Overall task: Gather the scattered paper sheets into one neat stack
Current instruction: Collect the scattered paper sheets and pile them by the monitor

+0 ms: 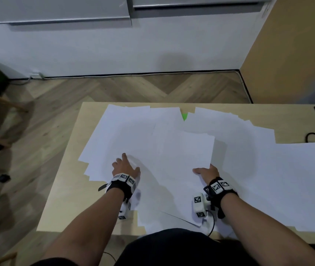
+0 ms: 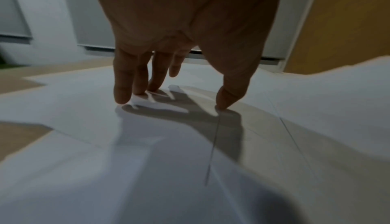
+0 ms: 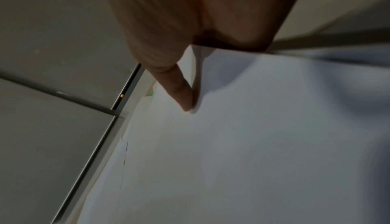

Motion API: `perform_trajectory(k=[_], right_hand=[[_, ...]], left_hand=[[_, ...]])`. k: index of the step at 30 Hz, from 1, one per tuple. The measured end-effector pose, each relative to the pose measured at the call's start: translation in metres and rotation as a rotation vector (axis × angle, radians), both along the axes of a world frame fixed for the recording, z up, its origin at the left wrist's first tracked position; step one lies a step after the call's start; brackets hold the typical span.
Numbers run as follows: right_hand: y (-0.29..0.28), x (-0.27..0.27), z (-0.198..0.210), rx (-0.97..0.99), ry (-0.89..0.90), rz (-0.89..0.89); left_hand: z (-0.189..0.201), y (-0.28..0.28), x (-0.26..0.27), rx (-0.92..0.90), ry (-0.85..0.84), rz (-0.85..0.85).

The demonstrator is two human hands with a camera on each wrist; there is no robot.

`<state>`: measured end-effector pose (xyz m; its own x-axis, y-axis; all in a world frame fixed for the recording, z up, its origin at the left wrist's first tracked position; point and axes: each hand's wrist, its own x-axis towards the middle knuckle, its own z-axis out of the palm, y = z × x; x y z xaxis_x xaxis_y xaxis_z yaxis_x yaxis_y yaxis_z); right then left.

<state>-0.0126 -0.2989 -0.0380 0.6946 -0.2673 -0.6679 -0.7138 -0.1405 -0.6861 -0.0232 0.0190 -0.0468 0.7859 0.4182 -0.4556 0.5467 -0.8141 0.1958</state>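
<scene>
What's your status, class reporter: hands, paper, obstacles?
Left hand flat on sheets. Right hand grips lifted sheet. Sheets still scattered. Green scrap showing between them.

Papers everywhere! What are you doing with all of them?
A person is tidying loose paper sheets spread over a wooden table. Their left hand presses flat on sheets near the left side. Their right hand grips the near edge of one sheet, thumb on top and fingers hidden beneath. The sheets lie overlapping at all angles, so no neat stack exists yet.
</scene>
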Motion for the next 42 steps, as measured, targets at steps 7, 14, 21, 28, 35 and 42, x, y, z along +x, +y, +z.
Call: perform_trajectory(k=[7, 14, 21, 28, 35, 42], right_hand=[[0.020, 0.003, 0.002, -0.054, 0.011, 0.087], [0.031, 0.007, 0.000, -0.073, -0.005, 0.103], [0.040, 0.009, -0.005, -0.128, 0.007, 0.110], [0.057, 0.014, -0.008, -0.207, 0.024, 0.087], [0.062, 0.016, -0.004, -0.228, 0.032, 0.087], [0.064, 0.013, -0.001, -0.241, 0.005, 0.062]], left_hand=[[0.002, -0.006, -0.001, 0.050, -0.008, -0.052], [0.004, 0.000, -0.003, 0.075, -0.015, -0.106], [0.000, 0.054, 0.003, 0.043, -0.132, 0.121], [0.008, 0.114, 0.004, 0.051, 0.013, 0.427], [0.012, 0.119, 0.010, 0.099, 0.042, 0.392], [0.023, 0.108, 0.014, -0.258, -0.207, 0.512]])
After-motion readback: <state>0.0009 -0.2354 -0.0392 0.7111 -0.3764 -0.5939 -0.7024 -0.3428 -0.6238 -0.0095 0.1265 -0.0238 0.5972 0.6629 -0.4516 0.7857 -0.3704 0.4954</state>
